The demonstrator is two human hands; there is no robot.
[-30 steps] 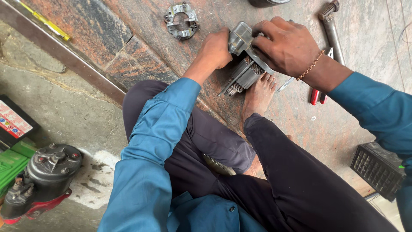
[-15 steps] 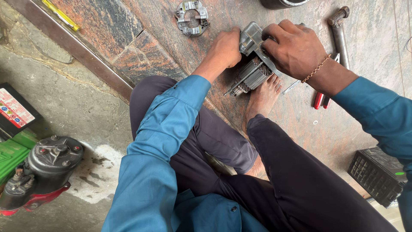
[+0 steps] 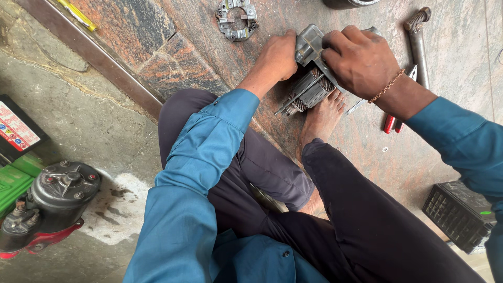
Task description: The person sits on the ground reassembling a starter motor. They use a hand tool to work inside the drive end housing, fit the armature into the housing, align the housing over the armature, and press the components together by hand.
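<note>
Grey concrete, far left: a dark, greasy motor unit (image 3: 55, 196) with a red base stood on the lower floor, beside a green box (image 3: 13, 183) and a black box with a label (image 3: 18, 131); none of these was touched.
Stone floor: the person sat on reddish-brown polished slabs (image 3: 157, 47), and a yellow-handled tool (image 3: 78, 14) lay near the upper edge, well apart from the hands.
Brush plate: a round metal ring part (image 3: 237, 18) lay alone on the floor above the left hand, taken apart from any housing, so I judged that some dismantling was already done.
Left hand: the left hand (image 3: 275, 57) was curled and pressed against the left side of the metal part, steadying it.
Work piece: the armature (image 3: 309, 89), a grey cast end piece with a stack of thin steel plates, leaned on the floor just in front of the bare foot (image 3: 322, 118), between both hands.
Right hand: the right hand (image 3: 361, 60), with a chain bracelet, was closed over the top of the cast end and gripped it firmly.
Progress: the end piece was still on the plate stack; it seemed to me the work was in the middle.
Right side: a long rusty bolt tool (image 3: 419, 42) and red-handled pliers (image 3: 393, 123) lay unused near the wrist; a black ribbed box (image 3: 458, 215) stood further down.
</note>
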